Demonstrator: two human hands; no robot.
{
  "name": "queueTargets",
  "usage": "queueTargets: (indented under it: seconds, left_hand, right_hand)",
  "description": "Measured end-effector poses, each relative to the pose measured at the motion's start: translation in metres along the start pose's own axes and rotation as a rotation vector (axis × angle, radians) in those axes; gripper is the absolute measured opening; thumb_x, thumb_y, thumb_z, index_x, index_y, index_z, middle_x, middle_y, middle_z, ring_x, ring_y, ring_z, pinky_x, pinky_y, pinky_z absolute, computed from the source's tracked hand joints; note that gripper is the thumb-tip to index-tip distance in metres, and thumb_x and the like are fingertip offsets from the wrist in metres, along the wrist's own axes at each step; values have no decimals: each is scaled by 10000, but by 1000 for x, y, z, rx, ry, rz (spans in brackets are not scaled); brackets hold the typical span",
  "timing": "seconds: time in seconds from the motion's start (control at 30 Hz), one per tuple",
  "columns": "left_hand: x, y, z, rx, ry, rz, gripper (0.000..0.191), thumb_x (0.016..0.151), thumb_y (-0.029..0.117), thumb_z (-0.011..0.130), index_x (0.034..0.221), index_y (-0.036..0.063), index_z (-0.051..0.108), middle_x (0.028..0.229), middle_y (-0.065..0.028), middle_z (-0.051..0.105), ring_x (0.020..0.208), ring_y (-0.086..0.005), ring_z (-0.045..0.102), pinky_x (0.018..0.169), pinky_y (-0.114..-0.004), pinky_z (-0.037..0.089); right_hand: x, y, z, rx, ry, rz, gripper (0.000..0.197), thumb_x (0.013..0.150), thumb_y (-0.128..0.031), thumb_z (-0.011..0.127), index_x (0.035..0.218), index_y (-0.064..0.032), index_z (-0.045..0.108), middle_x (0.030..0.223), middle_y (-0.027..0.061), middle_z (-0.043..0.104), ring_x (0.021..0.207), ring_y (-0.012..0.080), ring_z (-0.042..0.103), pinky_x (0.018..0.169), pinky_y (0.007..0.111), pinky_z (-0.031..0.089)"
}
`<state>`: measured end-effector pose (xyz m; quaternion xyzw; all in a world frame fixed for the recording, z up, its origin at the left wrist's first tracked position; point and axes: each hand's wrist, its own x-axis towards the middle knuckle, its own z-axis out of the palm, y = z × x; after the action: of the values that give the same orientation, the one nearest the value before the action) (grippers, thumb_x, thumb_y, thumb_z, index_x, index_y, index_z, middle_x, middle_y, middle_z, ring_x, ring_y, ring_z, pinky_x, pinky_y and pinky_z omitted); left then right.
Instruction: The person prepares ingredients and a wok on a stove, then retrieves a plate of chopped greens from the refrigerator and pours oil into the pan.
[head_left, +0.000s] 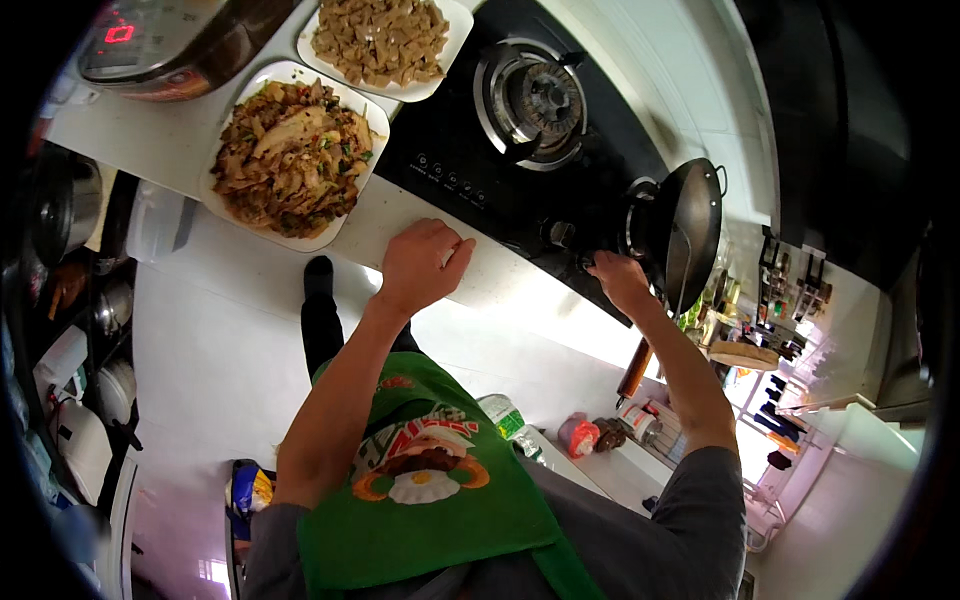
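My right hand reaches to the front edge of the black gas hob, its fingers at a control knob there that they mostly hide. A second knob shows just left of it. Behind this hand a wok rests over the right burner, with a metal utensil in it and a wooden handle towards me. My left hand is held over the counter's front edge, loosely curled with the thumb apart, and holds nothing. Left of it is a white dish of cooked sliced meat and vegetables.
A second white dish of chopped food touches the hob's left side. An electric cooker with a lit display stands at the upper left. The left burner bears no pan. Shelves with pots line the far left; a round wooden board is at the right.
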<state>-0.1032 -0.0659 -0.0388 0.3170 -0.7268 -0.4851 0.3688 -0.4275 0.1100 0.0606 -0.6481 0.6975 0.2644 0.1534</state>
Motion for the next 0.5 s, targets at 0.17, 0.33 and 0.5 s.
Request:
queueTargets:
  seconds: [0.17,0.33,0.5]
  left_hand:
    - [-3,-6,-1,-37,-19,-19,164,801,118,716,685,57,617,677,-65,598,632,-260,587,548,-385,475]
    - [1,-7,-6,-40,-29,5,159,784,100,729,683,68,610,681,-59,592,622,-240,587,512,-350,470]
    - [3,-8,-3,-23,-28,55,171,777,95,732,673,77,598,677,-55,578,610,-243,576,502,-358,463]
  right_hand:
    - [6,4,-3,-89,-95,-53,256,911,-279,615,898,-29,560,764,131,629,724,308,655,631,403,533]
    - [11,9,-3,-103,-74,-118,268,901,-268,640,938,-15,561,743,139,609,690,321,643,593,414,525]
    - [6,8,2,-17,-34,-33,279,891,-271,656,926,-10,566,746,158,614,693,331,645,578,419,525]
